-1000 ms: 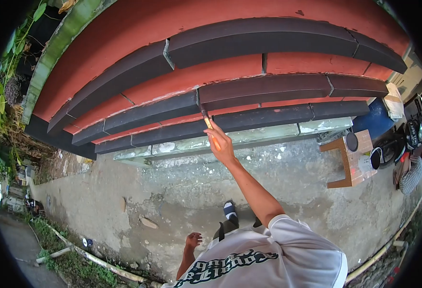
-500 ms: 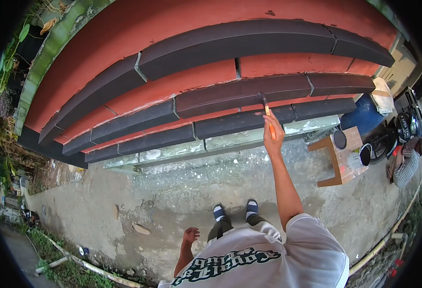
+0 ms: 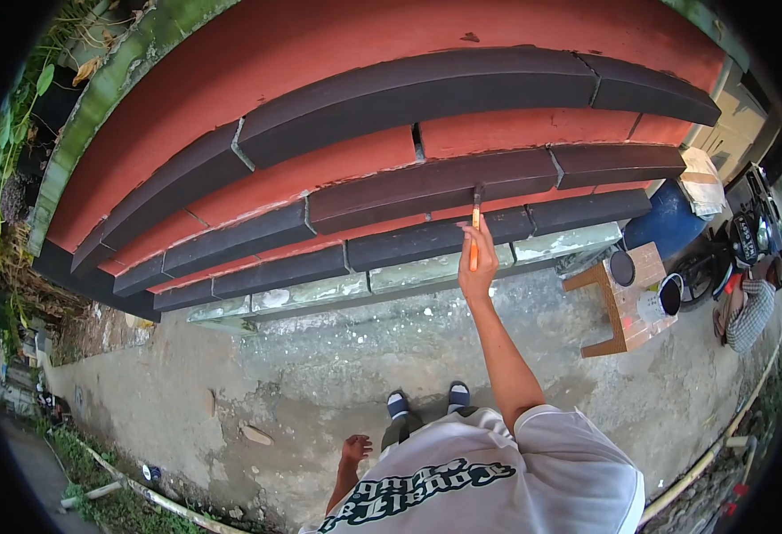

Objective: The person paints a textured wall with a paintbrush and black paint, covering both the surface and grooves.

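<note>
Brush [image 3: 475, 222]: thin and light, with a stiff handle and a soft tip touching the dark band [image 3: 391, 191]
Right hand [image 3: 477, 270]: closed around the low end of the handle, a good place to hold
Left hand [image 3: 353, 448]: hangs loose and holds nothing

right hand [image 3: 477, 267] raised, fingers gripping — arm outstretched | left hand [image 3: 353, 448] hanging, loose

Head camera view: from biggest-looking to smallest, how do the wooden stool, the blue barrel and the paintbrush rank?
1. wooden stool, the largest as seen here.
2. blue barrel, only partly in view and farther off, so its real size is unsure.
3. paintbrush, long but thin, gripped in the right hand.
</note>
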